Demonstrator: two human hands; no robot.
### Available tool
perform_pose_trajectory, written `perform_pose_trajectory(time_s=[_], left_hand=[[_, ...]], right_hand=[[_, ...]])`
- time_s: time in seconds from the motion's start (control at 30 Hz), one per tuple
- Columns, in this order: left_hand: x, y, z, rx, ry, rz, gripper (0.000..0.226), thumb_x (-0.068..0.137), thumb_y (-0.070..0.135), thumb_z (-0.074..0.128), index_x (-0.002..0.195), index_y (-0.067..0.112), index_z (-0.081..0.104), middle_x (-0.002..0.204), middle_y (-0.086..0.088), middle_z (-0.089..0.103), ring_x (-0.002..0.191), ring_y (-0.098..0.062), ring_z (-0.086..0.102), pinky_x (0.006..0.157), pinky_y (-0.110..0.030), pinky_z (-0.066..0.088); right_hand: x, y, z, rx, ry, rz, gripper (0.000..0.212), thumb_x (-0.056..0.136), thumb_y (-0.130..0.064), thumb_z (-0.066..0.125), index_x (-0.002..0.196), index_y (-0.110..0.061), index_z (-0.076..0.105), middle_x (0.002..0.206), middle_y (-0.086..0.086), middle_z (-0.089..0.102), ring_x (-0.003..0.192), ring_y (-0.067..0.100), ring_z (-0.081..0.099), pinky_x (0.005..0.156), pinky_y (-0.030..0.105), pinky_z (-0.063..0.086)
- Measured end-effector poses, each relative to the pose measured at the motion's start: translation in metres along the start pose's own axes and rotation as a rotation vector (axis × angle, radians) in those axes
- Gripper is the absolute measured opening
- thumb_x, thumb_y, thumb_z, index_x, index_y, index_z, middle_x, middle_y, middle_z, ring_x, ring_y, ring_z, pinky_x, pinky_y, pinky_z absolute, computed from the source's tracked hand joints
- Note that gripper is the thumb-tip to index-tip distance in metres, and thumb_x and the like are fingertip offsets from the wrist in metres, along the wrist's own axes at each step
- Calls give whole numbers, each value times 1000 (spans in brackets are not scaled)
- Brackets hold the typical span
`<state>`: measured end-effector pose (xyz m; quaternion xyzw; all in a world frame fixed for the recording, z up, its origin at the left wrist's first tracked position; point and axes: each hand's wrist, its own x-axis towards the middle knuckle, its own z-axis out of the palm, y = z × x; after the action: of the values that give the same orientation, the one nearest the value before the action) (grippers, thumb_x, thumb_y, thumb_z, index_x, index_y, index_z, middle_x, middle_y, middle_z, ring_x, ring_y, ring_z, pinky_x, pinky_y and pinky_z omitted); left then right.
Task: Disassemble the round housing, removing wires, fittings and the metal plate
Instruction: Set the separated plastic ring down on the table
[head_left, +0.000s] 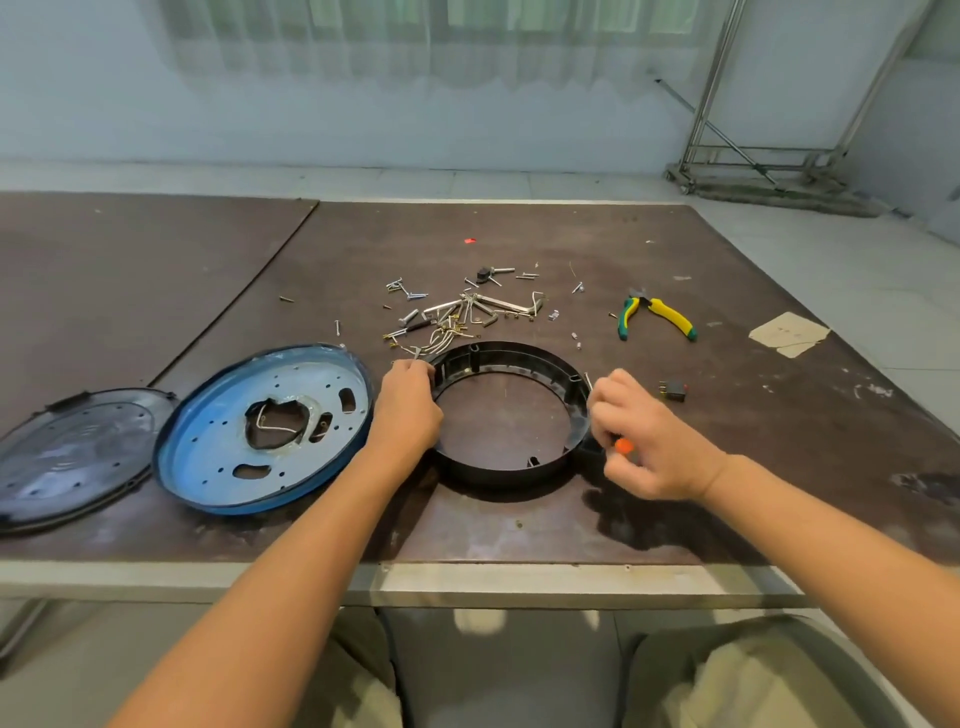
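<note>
Gripping the black ring housing between your hands, your left hand curls round its rim; your right hand clutches an orange-handled screwdriver.

on the table the left hand grips the left rim of the black ring while the right hand holds an orange-handled screwdriver at its right rim, with the blue plate and a black cover lying to the left, and screws, wires and pliers behind.
</note>
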<state>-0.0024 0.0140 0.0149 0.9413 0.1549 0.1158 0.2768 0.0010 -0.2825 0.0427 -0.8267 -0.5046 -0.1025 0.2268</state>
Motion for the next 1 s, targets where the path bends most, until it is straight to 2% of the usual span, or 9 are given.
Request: perform_pose_trajectory(time_s=[0.1,0.23,0.37,0.47,0.53,0.67,0.83,0.9,1.0], left_hand=[[-1,-1,1,-29,24,-10,54,84,-10,67,133,12,60,143,-7,48,123,-25,55,102,-36,48],[-1,-2,3,-15,24,9,53,83,-11,67,130,12,63,144,-5,47,123,-24,54,103,-37,49],[0,-3,5,-1,14,19,51,82,-11,68,128,12,65,143,-6,48,122,-26,55,103,-41,51],[-1,-3,5,-2,18,15,48,82,-11,68,124,12,67,143,-5,49,120,-26,56,101,-41,51],[-1,-3,5,-8,17,14,45,82,-11,67,121,12,68,144,-5,48,120,-25,57,101,-40,51],[-1,-3,5,-3,9,11,42,83,-9,69,120,11,69,146,-6,47,123,-27,56,103,-43,51],[-3,-2,5,20,24,31,39,82,-7,70,117,11,70,136,-5,54,115,-25,59,100,-44,53],[-3,-2,5,4,32,37,38,83,-7,68,116,11,70,132,-3,55,112,-23,59,98,-42,53],[-4,-1,6,-21,42,23,38,87,-7,63,118,15,67,125,-4,58,105,-21,61,93,-38,53]], right_hand=[[3,9,11,-121,-116,-137,3,84,-12,52,84,-13,55,98,7,47,94,17,35,77,26,40],[2,14,13,-182,-170,-191,22,79,-1,70,85,-15,54,101,10,50,100,30,51,78,42,56],[0,13,10,-203,-202,-187,17,82,-10,63,83,-19,48,112,8,49,120,34,49,107,45,48],[-7,18,12,-163,-115,-58,12,81,-9,54,82,-19,47,123,9,48,132,30,39,117,29,31],[-17,24,16,-70,-11,109,24,81,2,54,83,-21,47,135,6,43,144,24,30,118,23,22],[-40,28,22,143,26,376,55,87,16,48,92,-39,46,141,-12,39,140,12,40,112,21,33],[-43,27,25,158,-6,467,49,95,2,56,100,-45,42,141,-6,49,141,1,38,111,19,33],[-38,26,25,160,-61,535,43,102,-7,55,120,-43,41,155,-1,45,147,9,39,114,20,32],[-27,23,24,195,-148,590,77,101,-9,61,158,-32,15,167,-1,33,152,15,33,125,36,29]])
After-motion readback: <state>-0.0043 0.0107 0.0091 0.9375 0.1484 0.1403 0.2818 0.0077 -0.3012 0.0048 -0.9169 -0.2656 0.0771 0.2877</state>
